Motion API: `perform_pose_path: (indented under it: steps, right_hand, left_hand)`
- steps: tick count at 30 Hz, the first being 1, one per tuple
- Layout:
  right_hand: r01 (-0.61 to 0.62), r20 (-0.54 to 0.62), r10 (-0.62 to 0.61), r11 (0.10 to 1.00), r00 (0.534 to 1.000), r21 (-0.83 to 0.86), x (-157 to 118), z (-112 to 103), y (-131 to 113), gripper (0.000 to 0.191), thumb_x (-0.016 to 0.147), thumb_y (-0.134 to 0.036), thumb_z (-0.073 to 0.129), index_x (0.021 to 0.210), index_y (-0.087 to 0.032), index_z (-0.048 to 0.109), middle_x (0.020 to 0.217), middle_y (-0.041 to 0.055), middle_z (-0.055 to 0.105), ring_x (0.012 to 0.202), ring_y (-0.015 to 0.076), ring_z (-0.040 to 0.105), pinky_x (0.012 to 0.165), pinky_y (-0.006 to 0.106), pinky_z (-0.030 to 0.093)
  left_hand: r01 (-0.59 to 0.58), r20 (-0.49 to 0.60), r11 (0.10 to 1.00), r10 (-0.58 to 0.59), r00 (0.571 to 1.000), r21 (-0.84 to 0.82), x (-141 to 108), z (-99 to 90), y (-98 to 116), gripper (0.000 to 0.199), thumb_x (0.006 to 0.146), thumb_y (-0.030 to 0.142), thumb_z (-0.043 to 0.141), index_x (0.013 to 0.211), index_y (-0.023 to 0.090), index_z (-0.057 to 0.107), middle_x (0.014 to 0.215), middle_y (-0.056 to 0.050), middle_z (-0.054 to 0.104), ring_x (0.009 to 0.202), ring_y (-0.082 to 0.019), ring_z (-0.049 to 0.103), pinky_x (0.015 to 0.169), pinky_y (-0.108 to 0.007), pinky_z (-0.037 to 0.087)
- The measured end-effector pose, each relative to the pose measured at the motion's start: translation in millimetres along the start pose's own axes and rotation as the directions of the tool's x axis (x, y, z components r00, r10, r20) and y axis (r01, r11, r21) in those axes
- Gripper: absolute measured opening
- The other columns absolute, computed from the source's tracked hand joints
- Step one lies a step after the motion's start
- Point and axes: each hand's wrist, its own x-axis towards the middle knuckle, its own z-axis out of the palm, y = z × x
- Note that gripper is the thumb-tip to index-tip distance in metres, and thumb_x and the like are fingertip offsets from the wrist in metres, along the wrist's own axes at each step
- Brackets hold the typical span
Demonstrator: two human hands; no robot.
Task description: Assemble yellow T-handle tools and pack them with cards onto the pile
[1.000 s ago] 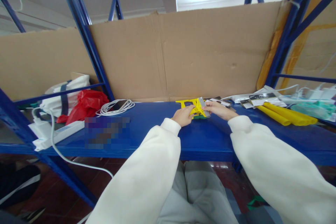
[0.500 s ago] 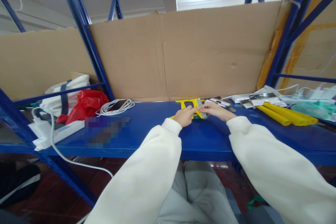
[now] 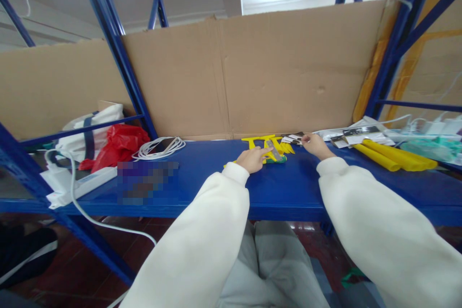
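My left hand (image 3: 251, 160) is closed around a yellow tool, its index finger stretched along the tool toward a flat grey metal plate (image 3: 275, 151). The grip hides most of the tool, so its exact kind is unclear. Beside it on the blue shelf top lie more yellow plastic pieces (image 3: 258, 139) and a green-and-yellow piece (image 3: 280, 159). To the right, my right hand (image 3: 314, 145) has its fingers bent together by some small black-and-white packets (image 3: 294, 138). Whatever is between those fingers is too small to make out.
Yellow rolls (image 3: 391, 155) and flat packets (image 3: 364, 135) lie on the right, with a green plastic bag (image 3: 431, 149) beyond. Coiled white cable (image 3: 160, 147), a red bag (image 3: 124, 142) and a power strip (image 3: 84, 184) are on the left. Cardboard (image 3: 274, 72) walls the back.
My right hand has left the grey metal plate and moved right, to the packets. My left hand stays almost in place, and more of the plate and yellow pieces shows.
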Motion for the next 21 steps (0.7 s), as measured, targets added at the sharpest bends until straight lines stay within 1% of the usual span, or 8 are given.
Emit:
perform_pose_path:
  steps: [2, 4, 7, 11, 14, 17, 19, 21]
  right_hand:
    - [-0.002, 0.026, 0.003, 0.999, 1.000, -0.046, -1.2, -0.7, 1.1, 0.020, 0.077, -0.018, 0.056, 0.088, -0.017, 0.073, 0.097, 0.0159, 0.074, 0.093, 0.0282, 0.068, 0.081, 0.036, 0.050]
    - [0.024, 0.057, -0.021, 0.997, 0.998, -0.067, -3.4, -0.2, -1.1, 0.020, 0.078, -0.022, 0.057, 0.086, -0.017, 0.074, 0.095, 0.0155, 0.074, 0.091, 0.0284, 0.068, 0.079, 0.036, 0.050]
    - [0.086, 0.132, -0.074, 0.992, 0.988, -0.091, -6.3, 3.2, -5.1, 0.018, 0.078, -0.031, 0.060, 0.077, -0.020, 0.074, 0.086, 0.0127, 0.074, 0.087, 0.0287, 0.068, 0.076, 0.036, 0.050]
    - [0.208, 0.251, -0.162, 0.963, 0.954, -0.169, -8.5, 9.7, -8.1, 0.022, 0.073, -0.041, 0.069, 0.061, -0.023, 0.070, 0.071, 0.0103, 0.070, 0.088, 0.0297, 0.066, 0.077, 0.039, 0.049]
    - [0.271, 0.264, -0.209, 0.935, 0.942, -0.228, -12.6, 10.5, -13.4, 0.023, 0.076, -0.039, 0.069, 0.059, -0.023, 0.069, 0.075, 0.0129, 0.070, 0.095, 0.0318, 0.064, 0.083, 0.044, 0.049]
    - [0.246, 0.280, -0.155, 0.913, 0.947, -0.325, -20.9, 5.0, -24.6, 0.019, 0.083, -0.030, 0.060, 0.074, -0.021, 0.073, 0.094, 0.0161, 0.072, 0.107, 0.0340, 0.062, 0.091, 0.049, 0.047]
    - [0.224, 0.290, -0.107, 0.886, 0.951, -0.406, -27.4, -0.5, -33.6, 0.025, 0.086, -0.022, 0.050, 0.089, -0.018, 0.074, 0.107, 0.0187, 0.071, 0.114, 0.0339, 0.060, 0.096, 0.051, 0.044]
    - [0.215, 0.298, -0.075, 0.855, 0.952, -0.472, -32.6, -5.6, -41.4, 0.033, 0.087, -0.014, 0.043, 0.102, -0.015, 0.073, 0.115, 0.0203, 0.069, 0.119, 0.0324, 0.059, 0.098, 0.050, 0.043]
  left_hand:
    - [0.010, 0.005, 1.000, -0.010, 1.000, 0.001, -0.5, -1.1, 0.9, 0.050, 0.096, 0.024, 0.045, 0.145, 0.037, 0.047, 0.121, -0.006, 0.064, 0.112, -0.024, 0.064, 0.094, -0.030, 0.047]
    - [0.014, 0.004, 1.000, -0.014, 1.000, -0.002, -0.7, -1.8, 1.5, 0.050, 0.097, 0.024, 0.045, 0.144, 0.037, 0.048, 0.121, -0.005, 0.064, 0.112, -0.025, 0.064, 0.094, -0.030, 0.047]
    - [0.009, 0.004, 1.000, -0.009, 1.000, -0.009, -0.2, -1.3, 1.4, 0.049, 0.096, 0.024, 0.045, 0.144, 0.036, 0.049, 0.121, -0.005, 0.064, 0.113, -0.024, 0.063, 0.095, -0.030, 0.047]
    - [-0.004, -0.021, 1.000, 0.004, 1.000, -0.021, 1.3, 1.0, 0.1, 0.049, 0.096, 0.024, 0.046, 0.144, 0.036, 0.048, 0.122, -0.005, 0.065, 0.113, -0.023, 0.063, 0.096, -0.030, 0.047]
    - [-0.019, -0.038, 1.000, 0.018, 0.999, -0.024, 2.4, 2.5, -1.3, 0.050, 0.096, 0.024, 0.046, 0.145, 0.035, 0.047, 0.124, -0.005, 0.064, 0.113, -0.022, 0.063, 0.096, -0.030, 0.048]
    - [-0.035, -0.047, 0.999, 0.034, 0.998, -0.012, 3.1, 3.3, -2.2, 0.051, 0.096, 0.023, 0.046, 0.146, 0.034, 0.046, 0.127, -0.005, 0.063, 0.114, -0.022, 0.062, 0.097, -0.031, 0.048]
    - [-0.037, -0.052, 0.999, 0.037, 0.998, 0.000, 3.3, 3.6, -2.6, 0.051, 0.096, 0.023, 0.046, 0.146, 0.033, 0.047, 0.127, -0.005, 0.063, 0.113, -0.022, 0.063, 0.097, -0.031, 0.049]
    - [-0.038, -0.058, 0.999, 0.038, 0.998, 0.007, 3.5, 3.8, -3.0, 0.050, 0.096, 0.023, 0.047, 0.145, 0.033, 0.047, 0.126, -0.005, 0.063, 0.112, -0.021, 0.063, 0.097, -0.031, 0.049]
